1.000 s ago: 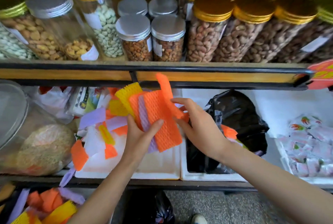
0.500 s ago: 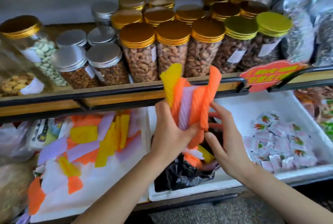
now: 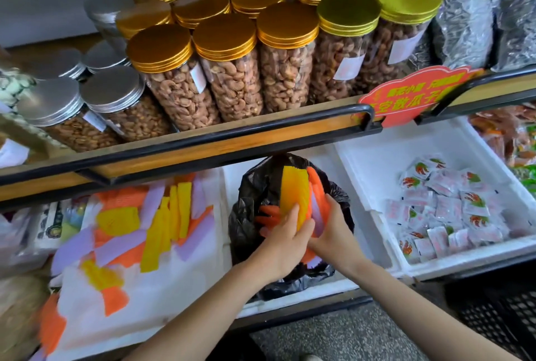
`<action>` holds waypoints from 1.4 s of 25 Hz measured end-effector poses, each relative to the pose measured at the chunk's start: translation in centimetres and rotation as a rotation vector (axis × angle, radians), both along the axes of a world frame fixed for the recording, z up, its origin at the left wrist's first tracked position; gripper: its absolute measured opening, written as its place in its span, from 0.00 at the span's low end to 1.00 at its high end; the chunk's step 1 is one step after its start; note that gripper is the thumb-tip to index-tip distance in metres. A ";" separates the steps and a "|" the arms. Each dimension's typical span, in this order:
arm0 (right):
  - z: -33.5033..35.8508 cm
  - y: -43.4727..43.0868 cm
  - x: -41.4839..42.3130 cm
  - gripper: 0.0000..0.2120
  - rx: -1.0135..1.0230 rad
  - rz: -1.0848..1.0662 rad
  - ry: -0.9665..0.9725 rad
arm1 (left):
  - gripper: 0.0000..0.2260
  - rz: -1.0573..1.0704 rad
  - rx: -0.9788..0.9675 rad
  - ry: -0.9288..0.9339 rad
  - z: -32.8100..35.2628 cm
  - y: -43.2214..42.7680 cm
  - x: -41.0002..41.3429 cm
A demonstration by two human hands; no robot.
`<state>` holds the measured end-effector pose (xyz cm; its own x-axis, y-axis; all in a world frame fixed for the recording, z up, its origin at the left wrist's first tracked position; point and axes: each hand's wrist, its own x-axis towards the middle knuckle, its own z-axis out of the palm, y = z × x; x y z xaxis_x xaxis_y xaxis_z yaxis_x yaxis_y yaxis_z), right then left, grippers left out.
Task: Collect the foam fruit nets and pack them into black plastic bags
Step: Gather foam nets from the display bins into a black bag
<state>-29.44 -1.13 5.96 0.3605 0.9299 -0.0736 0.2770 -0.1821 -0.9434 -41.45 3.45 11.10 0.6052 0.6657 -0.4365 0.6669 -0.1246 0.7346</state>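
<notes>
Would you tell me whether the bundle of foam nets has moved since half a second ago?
Yes: the bundle of foam nets has dropped from in front of the shelf rail down into the black bag.

Bag (image 3: pixel 249 215): glossy crinkled black plastic. Nets (image 3: pixel 293 189): matt ribbed foam. Lids (image 3: pixel 226 32): shiny metal. Trays (image 3: pixel 377 157): matt white foam.

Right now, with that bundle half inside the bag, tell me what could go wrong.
1. Both the left hand and the right hand grip the bundle of yellow, orange and purple foam fruit nets, so nothing holds the crumpled black plastic bag open. Its slack rim may fold in, and nets could spill into the white foam box.
2. The bundle's top stands above the bag's mouth, so the springy foam may pop back out when released.
</notes>
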 end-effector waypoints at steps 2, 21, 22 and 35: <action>-1.1 1.0 -0.5 0.34 -0.031 -0.015 -0.060 | 0.24 -0.015 0.151 -0.007 0.1 0.3 -0.8; 1.1 2.1 0.4 0.44 0.038 0.371 -0.400 | 0.05 0.846 0.225 -0.433 -2.6 4.9 -8.2; 1.2 2.1 0.2 0.44 0.018 0.459 -0.416 | 0.05 0.862 0.218 -0.457 -2.7 4.9 -8.0; 5.9 4.7 5.4 0.31 -0.242 0.414 -0.035 | 0.04 0.924 0.274 -0.442 -2.7 3.7 -5.6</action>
<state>-24.01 3.53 11.81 -0.0306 0.9534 -0.3001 0.4039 -0.2628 -0.8762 -47.09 7.20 8.35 -0.1178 0.9908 -0.0670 0.2679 0.0967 0.9586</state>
